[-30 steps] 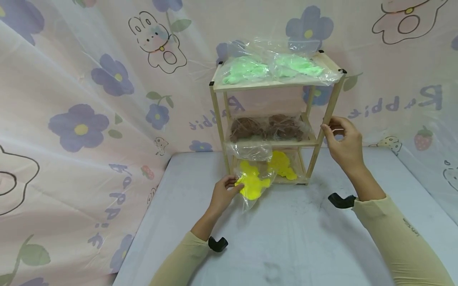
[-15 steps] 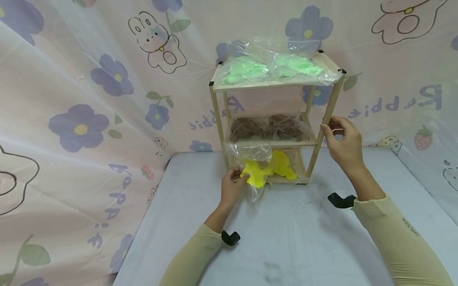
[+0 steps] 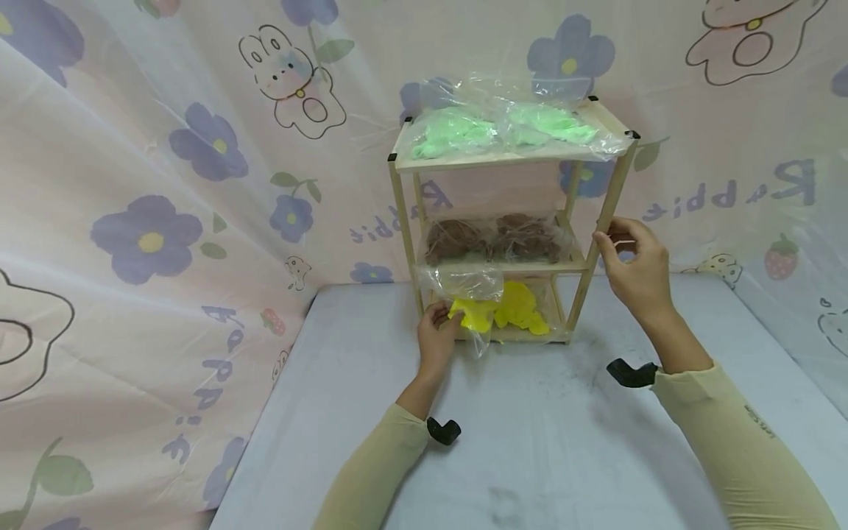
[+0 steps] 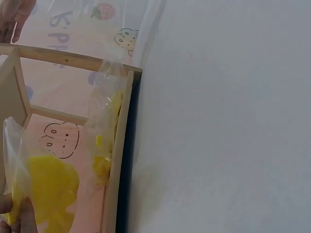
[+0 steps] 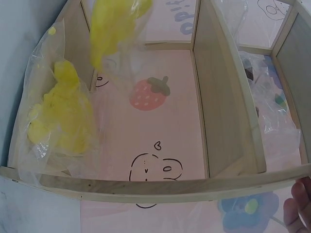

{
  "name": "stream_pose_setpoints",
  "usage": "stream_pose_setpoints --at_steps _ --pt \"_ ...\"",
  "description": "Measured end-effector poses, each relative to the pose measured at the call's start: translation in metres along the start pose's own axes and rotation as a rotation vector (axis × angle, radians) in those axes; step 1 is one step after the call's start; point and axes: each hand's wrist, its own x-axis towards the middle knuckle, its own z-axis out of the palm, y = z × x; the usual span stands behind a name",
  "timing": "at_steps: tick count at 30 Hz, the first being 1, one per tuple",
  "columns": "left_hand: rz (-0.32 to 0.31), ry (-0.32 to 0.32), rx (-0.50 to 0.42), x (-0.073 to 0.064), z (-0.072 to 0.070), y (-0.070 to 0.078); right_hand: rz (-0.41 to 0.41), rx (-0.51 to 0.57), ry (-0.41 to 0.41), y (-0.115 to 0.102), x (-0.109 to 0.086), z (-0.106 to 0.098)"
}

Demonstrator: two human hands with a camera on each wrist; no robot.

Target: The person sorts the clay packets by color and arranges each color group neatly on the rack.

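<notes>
My left hand (image 3: 437, 340) pinches the edge of a clear plastic bag with a flat, bright yellow clay-like lump (image 3: 474, 313) inside. It holds this bag at the front left of the bottom tier of a small wooden shelf rack (image 3: 510, 158). In the left wrist view, thumb and fingers (image 4: 26, 216) grip the bag's edge. A second bagged yellow lump (image 3: 520, 305) lies on the bottom tier, to the right. With thumb and fingers, my right hand (image 3: 637, 269) holds the rack's front right post (image 3: 612, 188) at middle-tier height.
Two bags of brown lumps (image 3: 530, 237) sit on the middle tier, and a bag flap (image 3: 467, 283) hangs over its front edge. Bagged light green lumps (image 3: 453, 132) lie on top. The rack stands on a white-covered table (image 3: 563, 442) before a printed curtain (image 3: 152, 309).
My left hand has moved forward and slightly right, carrying the bagged yellow lump from in front of the rack into the bottom tier's opening. The right hand stays on the post.
</notes>
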Motion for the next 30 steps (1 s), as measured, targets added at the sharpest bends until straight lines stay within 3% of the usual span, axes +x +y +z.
stream_pose_setpoints --at_steps 8,17,20,25,30 --pt "-0.038 0.082 0.004 0.005 0.006 -0.009 -0.004 0.000 -0.003 0.001 -0.001 0.001" --pt "-0.094 0.119 0.048 0.005 0.007 -0.018 -0.010 0.002 -0.005 0.000 -0.001 0.001" --pt "-0.100 0.091 0.057 0.002 0.006 -0.019 -0.016 -0.003 -0.003 0.001 -0.002 0.001" --pt "-0.086 -0.021 0.085 -0.005 0.005 -0.018 -0.019 -0.007 0.007 0.001 -0.001 0.000" --pt "-0.030 -0.084 0.187 -0.006 0.001 -0.018 -0.029 -0.002 0.005 0.002 0.000 0.001"
